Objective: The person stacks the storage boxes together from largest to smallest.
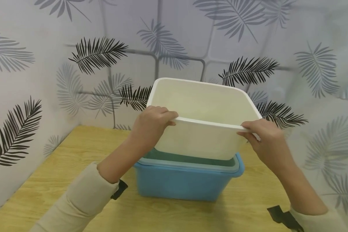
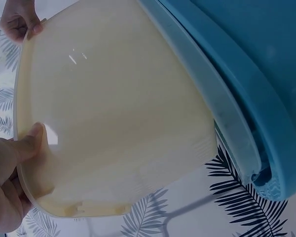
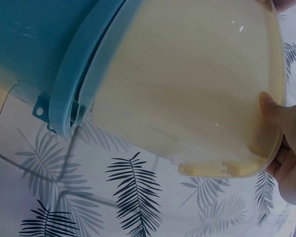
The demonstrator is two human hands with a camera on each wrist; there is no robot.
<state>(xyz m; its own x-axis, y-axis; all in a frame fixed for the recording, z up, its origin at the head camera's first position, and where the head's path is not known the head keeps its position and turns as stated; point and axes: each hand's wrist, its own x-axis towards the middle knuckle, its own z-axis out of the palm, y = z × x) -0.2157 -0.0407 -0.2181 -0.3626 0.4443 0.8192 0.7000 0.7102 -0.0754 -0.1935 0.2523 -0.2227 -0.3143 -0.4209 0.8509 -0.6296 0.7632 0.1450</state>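
A white plastic bin [image 1: 197, 138] is tilted above a nested pair of bins, its lower end over or inside their opening. My left hand [image 1: 152, 125] grips its near rim at the left corner, thumb on the outer wall in the left wrist view. At the right corner my right hand [image 1: 266, 137] pinches the same rim, thumb likewise outside in the right wrist view. Below, a pale green-blue bin [image 1: 188, 165] sits inside a blue bin [image 1: 179, 183]. Whether the white bin's bottom touches the green-blue one is hidden.
The blue bin stands on a yellow wood-grain table [image 1: 63, 161]. Behind and at both sides, a wall covering [image 1: 185, 38] with leaf prints rises from the table's back edge. Dark straps [image 1: 284, 217] show near both wrists, by the beige sleeves [image 1: 81, 196].
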